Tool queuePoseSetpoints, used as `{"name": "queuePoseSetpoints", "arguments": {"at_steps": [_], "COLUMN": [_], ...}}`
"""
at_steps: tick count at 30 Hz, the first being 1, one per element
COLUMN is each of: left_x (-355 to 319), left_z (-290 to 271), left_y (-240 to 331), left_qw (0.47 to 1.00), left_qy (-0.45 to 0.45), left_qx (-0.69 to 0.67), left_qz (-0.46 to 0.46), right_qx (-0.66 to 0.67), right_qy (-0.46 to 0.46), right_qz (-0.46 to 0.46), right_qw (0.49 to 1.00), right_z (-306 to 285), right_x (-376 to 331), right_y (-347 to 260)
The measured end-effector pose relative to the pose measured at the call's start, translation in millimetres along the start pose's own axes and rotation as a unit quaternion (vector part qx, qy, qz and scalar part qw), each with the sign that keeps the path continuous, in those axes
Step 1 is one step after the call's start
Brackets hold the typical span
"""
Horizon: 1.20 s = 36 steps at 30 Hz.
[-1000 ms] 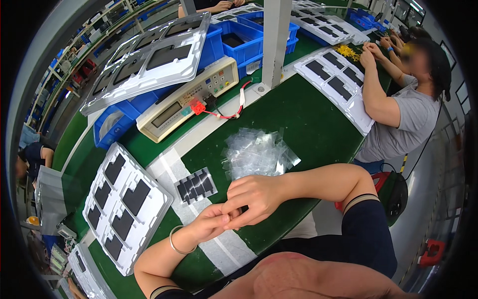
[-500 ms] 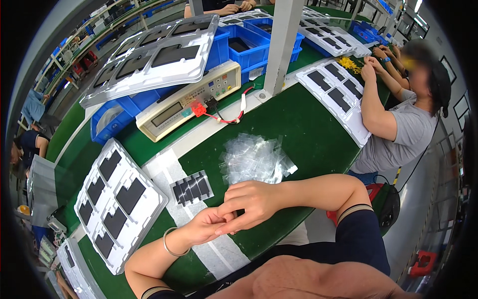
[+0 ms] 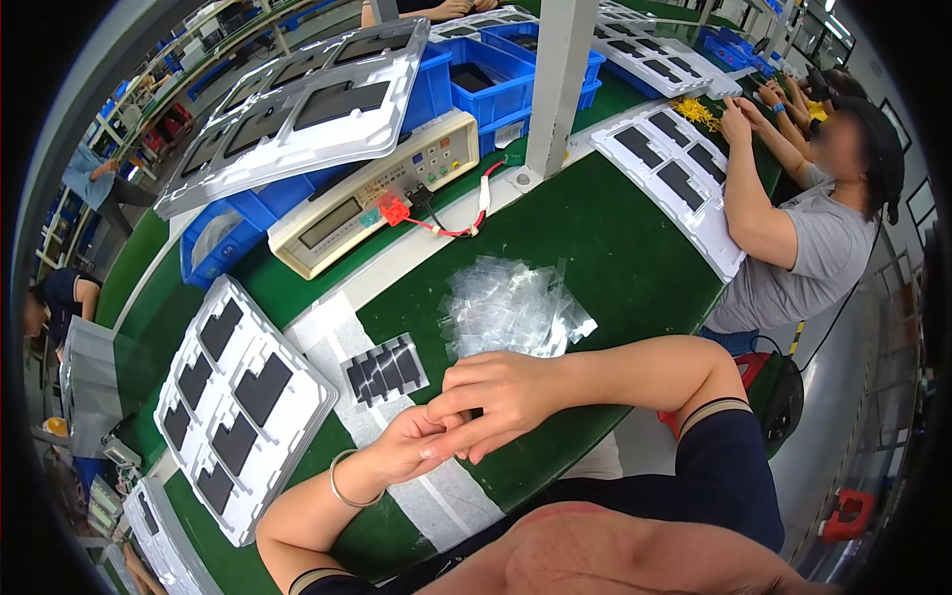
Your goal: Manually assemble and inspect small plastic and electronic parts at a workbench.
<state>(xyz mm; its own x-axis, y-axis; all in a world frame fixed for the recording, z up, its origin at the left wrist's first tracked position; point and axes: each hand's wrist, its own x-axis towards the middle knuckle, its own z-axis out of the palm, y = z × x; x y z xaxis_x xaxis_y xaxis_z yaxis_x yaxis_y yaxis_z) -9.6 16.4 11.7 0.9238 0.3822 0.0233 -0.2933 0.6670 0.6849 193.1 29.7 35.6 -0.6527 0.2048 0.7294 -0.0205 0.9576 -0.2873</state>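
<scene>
The black-patterned sheet lies on the table at ten o'clock from the hands, just beside the left hand and apart from its fingers. The person's left hand and right hand meet over the table's near edge, fingers half curled and fingertips together, the right lying partly across the left; whether anything is pinched between them cannot be told. A metal bangle circles the left wrist. Below the left hand a whitish strip crosses the green table. At one o'clock, near the right hand, clear film pieces lie in a loose heap. At nine o'clock a tilted stack of white trays holds black notched pieces. Further out, at eleven, a beige meter with red and black leads stands below more trays resting on blue bins. Between one and two o'clock another white tray carries black pieces; beyond it, at two, a co-worker in grey sits with raised hands close together.
</scene>
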Motion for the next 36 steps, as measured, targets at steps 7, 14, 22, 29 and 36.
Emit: {"name": "queuePoseSetpoints", "arguments": {"at_steps": [7,14,22,29,36], "left_x": [1.0,0.4,1.0,2.4,1.1], "left_z": [-1.8,-1.5,-2.1,1.1,0.1], "left_y": [-1.2,-0.5,-2.4,-1.9,-3.0], "left_qw": [1.000,1.000,0.999,0.997,0.996], "left_qy": [-0.005,0.002,0.032,0.079,0.082], "left_qx": [0.002,0.002,-0.013,-0.009,-0.020], "left_qz": [0.022,0.028,0.024,0.021,0.027], "right_qx": [-0.011,-0.030,-0.021,-0.027,-0.030], "right_qy": [0.002,-0.004,-0.014,-0.022,-0.017], "right_qz": [0.006,0.005,0.015,0.020,0.018], "right_qw": [1.000,1.000,1.000,0.999,0.999], "right_z": [-1.2,-2.8,-2.3,-3.4,-3.1], "right_x": [0.8,0.9,-0.1,-0.2,0.0], "right_y": [0.2,1.2,2.0,2.6,2.8]}}
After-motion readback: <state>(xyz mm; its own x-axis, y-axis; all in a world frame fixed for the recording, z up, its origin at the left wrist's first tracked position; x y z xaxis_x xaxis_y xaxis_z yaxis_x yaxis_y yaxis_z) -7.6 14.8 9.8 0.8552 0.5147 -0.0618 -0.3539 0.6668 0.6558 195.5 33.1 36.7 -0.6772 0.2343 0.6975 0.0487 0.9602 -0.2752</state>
